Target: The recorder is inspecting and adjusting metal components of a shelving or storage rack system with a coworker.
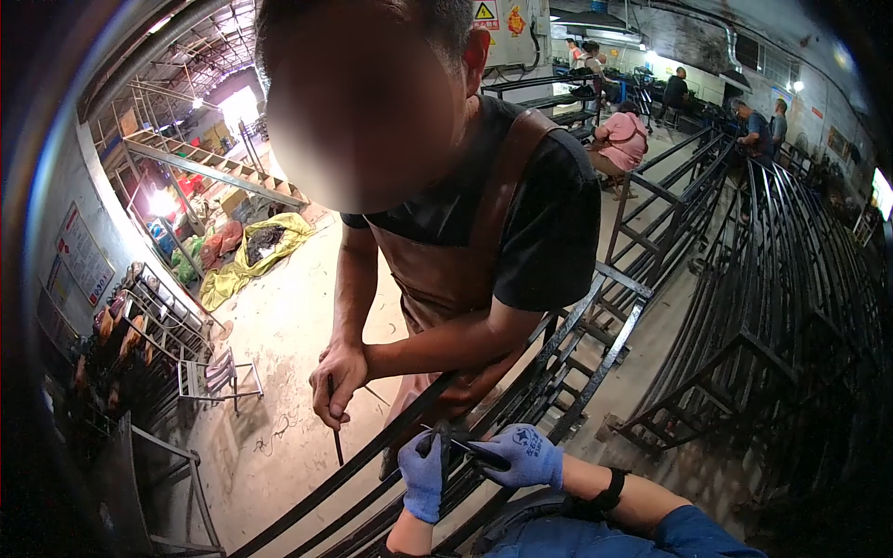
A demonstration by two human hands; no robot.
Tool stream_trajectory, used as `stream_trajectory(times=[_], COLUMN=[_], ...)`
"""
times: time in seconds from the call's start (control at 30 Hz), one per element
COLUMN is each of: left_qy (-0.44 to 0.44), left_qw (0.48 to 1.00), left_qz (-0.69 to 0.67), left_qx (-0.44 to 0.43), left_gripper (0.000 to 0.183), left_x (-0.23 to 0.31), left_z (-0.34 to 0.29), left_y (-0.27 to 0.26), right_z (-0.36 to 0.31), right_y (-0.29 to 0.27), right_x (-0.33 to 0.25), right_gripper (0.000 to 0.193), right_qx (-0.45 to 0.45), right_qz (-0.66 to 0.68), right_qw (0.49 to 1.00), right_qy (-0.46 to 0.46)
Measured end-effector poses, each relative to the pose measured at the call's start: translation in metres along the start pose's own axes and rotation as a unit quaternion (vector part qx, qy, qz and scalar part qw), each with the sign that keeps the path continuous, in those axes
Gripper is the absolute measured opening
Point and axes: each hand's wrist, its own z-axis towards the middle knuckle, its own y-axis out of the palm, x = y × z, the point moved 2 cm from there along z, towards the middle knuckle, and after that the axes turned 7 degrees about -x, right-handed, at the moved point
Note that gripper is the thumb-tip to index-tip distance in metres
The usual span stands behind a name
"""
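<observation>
In a blue work glove, my left hand [423,474] is closed, with thumb and fingertips together at a small dark piece. Beside it my right hand [523,456], in a blue glove with a black palm, is also closed, its fingers pointing toward the left one. The hands nearly meet above long black metal bars [326,484] that run diagonally in front of me. What lies between the fingers is too small and dark to name. Opposite me leans a person in a brown apron [437,265]. That person's hand [342,377] holds a thin dark rod [339,446].
A bundle of long dark bars [772,251] fills the right on a metal rack [698,400]. A small metal chair frame [219,379] stands on the left floor. Yellow sheeting [270,251] and sacks lie beyond. Several people work at the far right, one in pink [623,139].
</observation>
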Motion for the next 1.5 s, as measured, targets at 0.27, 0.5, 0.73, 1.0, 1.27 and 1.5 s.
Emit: stream_trajectory(times=[0.27,0.5,0.73,1.0,1.27,1.5], left_qy=[0.012,0.013,-0.003,0.037,-0.006,-0.021], left_qw=[1.000,0.998,0.998,0.998,0.992,0.995], left_qz=[-0.025,-0.064,-0.037,-0.052,-0.119,-0.081], left_qx=[0.000,-0.015,-0.059,-0.018,-0.029,-0.056], left_gripper=[0.017,0.017,0.021,0.015,0.014,0.021], left_x=[-0.008,-0.006,-0.005,-0.006,0.003,-0.007], left_z=[0.002,0.002,0.001,0.002,-0.001,0.002], left_y=[0.001,0.002,-0.001,0.002,0.003,0.000], right_z=[0.000,0.000,0.000,-0.001,-0.001,-0.001], right_y=[0.006,0.007,0.009,0.012,0.010,0.008], right_x=[0.004,0.004,0.005,0.007,0.006,0.006], right_gripper=[0.039,0.041,0.046,0.048,0.046,0.046], right_qx=[0.009,-0.006,0.002,0.020,0.012,0.006], right_qz=[-0.018,-0.024,-0.031,-0.030,-0.030,-0.024], right_qw=[1.000,1.000,0.999,0.999,0.999,1.000], right_qy=[-0.020,-0.011,-0.015,-0.033,-0.027,-0.017])
